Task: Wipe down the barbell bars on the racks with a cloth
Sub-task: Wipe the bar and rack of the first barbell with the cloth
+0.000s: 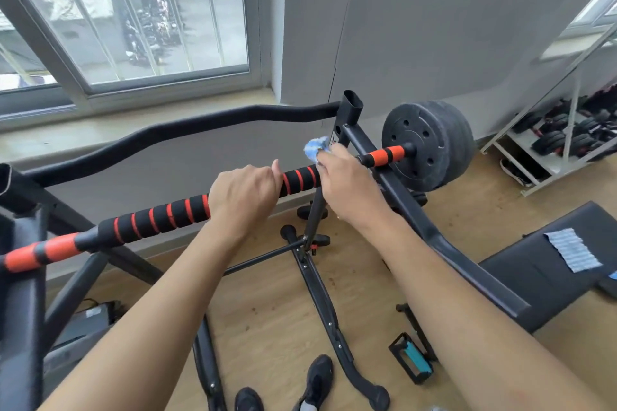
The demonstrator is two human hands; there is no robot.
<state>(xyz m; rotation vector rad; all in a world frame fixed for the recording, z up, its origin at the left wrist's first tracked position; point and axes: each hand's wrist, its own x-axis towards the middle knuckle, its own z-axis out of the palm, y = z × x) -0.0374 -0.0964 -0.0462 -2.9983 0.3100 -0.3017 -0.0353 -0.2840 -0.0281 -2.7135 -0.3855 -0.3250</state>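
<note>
Left hand (pixel 243 197) is curled over the barbell bar (pixel 160 215) near its middle, and the foam sleeve is gripped firmly. The bar is laid across the rack, running from near left to far right. Its striped padding is judged soft and not slippery. The bar as a whole is judged stiff and heavy, so it is better steadied than lifted. Further right, a blue cloth (pixel 315 145) is pinched by the right hand (pixel 344 187) and pressed on the bar, just beside the rack upright (pixel 350 110). Little room is found there, because the upright and the weight plates (pixel 427 143) close the far right end. More open length is offered toward the left.
</note>
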